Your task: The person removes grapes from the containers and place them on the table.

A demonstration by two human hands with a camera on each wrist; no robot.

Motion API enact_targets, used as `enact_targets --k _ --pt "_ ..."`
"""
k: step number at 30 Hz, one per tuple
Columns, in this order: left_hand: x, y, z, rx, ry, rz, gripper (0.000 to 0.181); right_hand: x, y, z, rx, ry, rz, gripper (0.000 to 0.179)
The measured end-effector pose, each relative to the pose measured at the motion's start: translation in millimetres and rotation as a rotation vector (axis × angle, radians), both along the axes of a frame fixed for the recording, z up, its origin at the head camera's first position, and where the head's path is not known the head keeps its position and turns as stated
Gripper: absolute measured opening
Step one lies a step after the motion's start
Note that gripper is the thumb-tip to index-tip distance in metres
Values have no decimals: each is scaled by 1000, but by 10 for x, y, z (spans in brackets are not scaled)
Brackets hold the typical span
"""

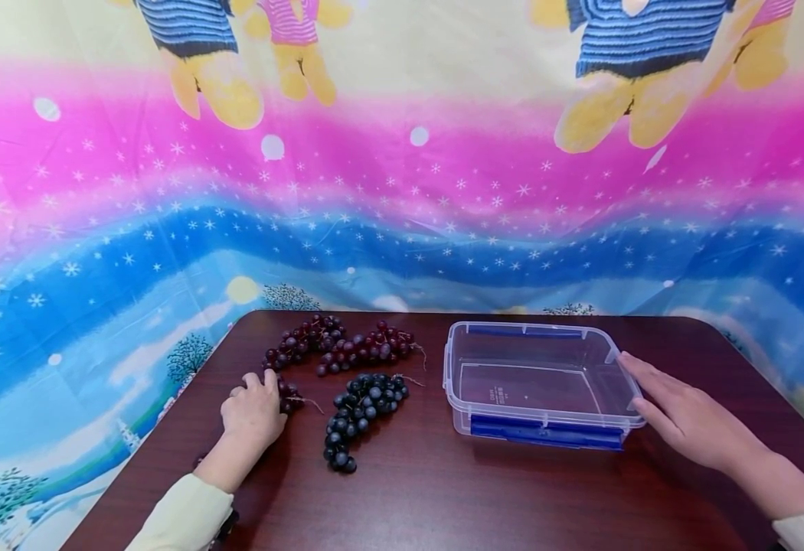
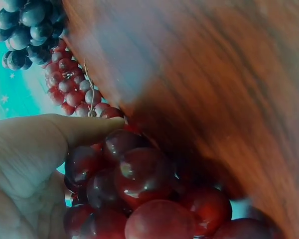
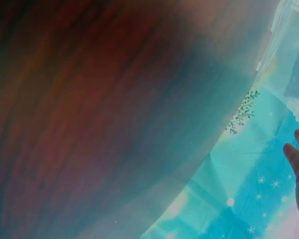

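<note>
At the left of the table, my left hand grips a bunch of red grapes, mostly covered by the hand in the head view. Its thumb lies along the grapes in the left wrist view. A clear plastic container with blue side clips stands at the right, its inside bare. Straight fingers of my right hand touch the container's right side. Only part of that hand shows at the edge of the right wrist view.
Two bunches of dark red grapes, one left and one right, lie at the back. A bunch of black grapes lies between my left hand and the container. Behind the brown table hangs a patterned cloth.
</note>
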State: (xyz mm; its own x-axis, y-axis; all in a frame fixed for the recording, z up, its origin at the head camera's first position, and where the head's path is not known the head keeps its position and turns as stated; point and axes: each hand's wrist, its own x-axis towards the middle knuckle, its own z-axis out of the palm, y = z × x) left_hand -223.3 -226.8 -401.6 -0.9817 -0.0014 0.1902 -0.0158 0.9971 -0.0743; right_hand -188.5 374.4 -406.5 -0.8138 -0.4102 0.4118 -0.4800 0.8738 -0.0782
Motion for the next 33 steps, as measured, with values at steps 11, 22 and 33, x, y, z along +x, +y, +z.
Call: enact_targets --k 11,22,33 --pt "-16 25 39 27 -62 9 82 30 16 8 13 -19 -17 69" --pt "20 78 154 39 -13 -71 80 9 37 56 23 -38 -10 68" --pt "9 168 294 70 132 -168 74 -1 77 134 18 -23 9 71"
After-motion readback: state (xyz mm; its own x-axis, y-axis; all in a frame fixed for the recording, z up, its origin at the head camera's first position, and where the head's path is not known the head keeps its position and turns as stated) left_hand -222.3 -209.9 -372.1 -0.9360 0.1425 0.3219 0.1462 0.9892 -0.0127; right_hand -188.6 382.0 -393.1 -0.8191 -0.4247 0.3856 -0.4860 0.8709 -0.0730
